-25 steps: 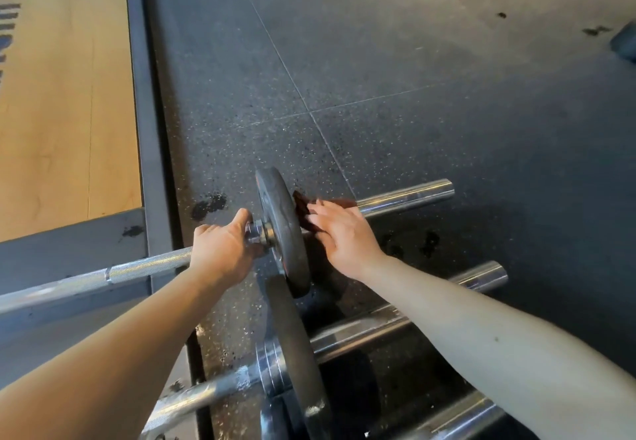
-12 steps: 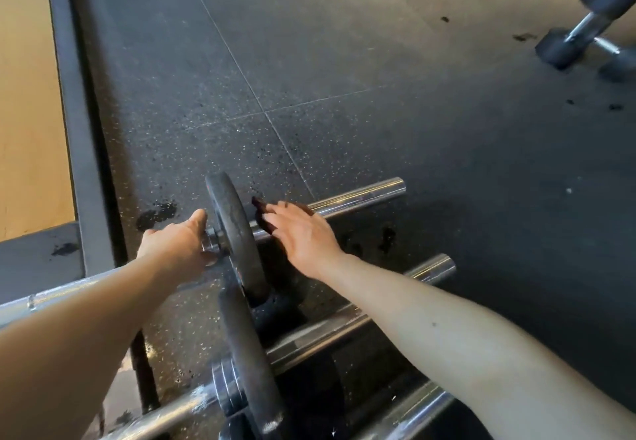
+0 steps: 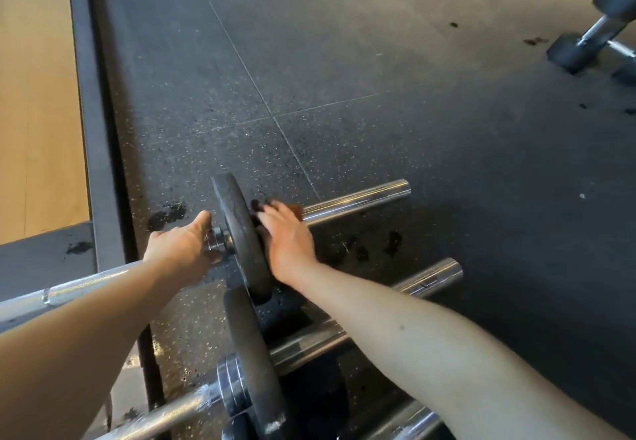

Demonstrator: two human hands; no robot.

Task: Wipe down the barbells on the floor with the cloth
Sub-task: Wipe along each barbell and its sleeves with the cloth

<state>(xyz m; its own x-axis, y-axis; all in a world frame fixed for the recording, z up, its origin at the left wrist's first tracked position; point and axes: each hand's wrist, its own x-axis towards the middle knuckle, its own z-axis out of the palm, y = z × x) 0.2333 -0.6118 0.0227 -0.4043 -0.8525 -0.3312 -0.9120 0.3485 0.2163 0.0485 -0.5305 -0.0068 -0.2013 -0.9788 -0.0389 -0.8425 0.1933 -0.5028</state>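
Three barbells lie side by side on the speckled rubber floor [image 3: 378,71]. They are almost parallel, with long axes running from the lower left up to the right and free ends pointing right.

At the far left is a wooden platform [image 3: 38,95] with a grey frame [image 3: 98,150]. The silver shaft of the far barbell [image 3: 82,286] passes over the lower part of this frame. The left hand [image 3: 182,250] lies on the shaft just beside the collar, the fingers curled down around the bar and the thumb stretched toward the plate [image 3: 235,229]. This plate is dark, thin and worn, and it stands upright on its edge.

Against its right face the right hand [image 3: 287,243] presses a brown cloth [image 3: 296,210] with the fingers nearly straight, not closed around anything. Only a small part of the cloth shows past the fingertips, where the plate meets the smooth, shiny sleeve.

The middle barbell [image 3: 430,279] lies closer to the person and carries a dark plate of its own. Of the near barbell [image 3: 406,420] only a short shiny piece shows at the bottom edge. Some dark spots [image 3: 168,214] mark the floor around the bars. At the upper right, well apart, lie dumbbells [image 3: 600,31].
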